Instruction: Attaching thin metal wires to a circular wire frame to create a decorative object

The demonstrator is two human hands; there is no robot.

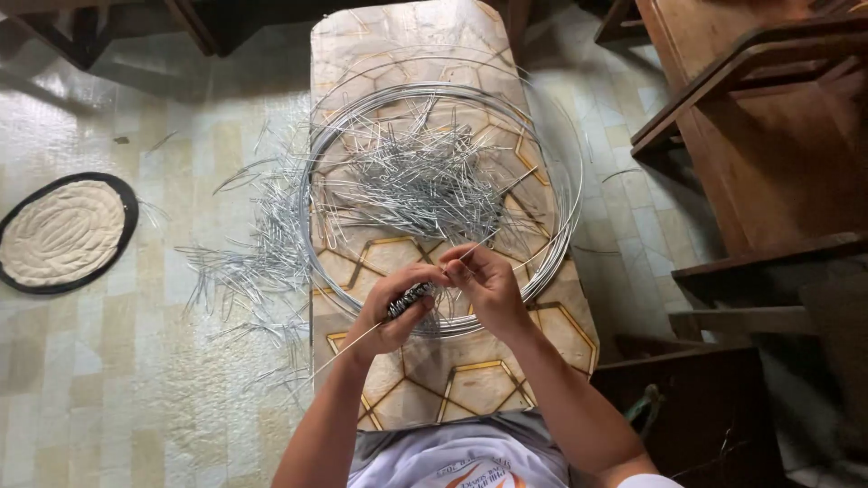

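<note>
Fingers of the left hand (pixel 391 312) are closing around a small dark metal tool (pixel 410 298); the right hand (pixel 485 287) is pinching a thin silver wire (pixel 357 342), slanting toward lower left, below the big wire coil (pixel 334 145).

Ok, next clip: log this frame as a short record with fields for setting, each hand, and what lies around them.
setting: narrow table with a hexagon pattern, seen from above, on a tiled floor
left hand: grips a dark tool with a thin wire running out below it
right hand: pinches a thin wire by the fingertips
on table: big wire coil around a heap of cut wire pieces
on floor: more cut pieces; oval mat
right side: wooden furniture
</note>
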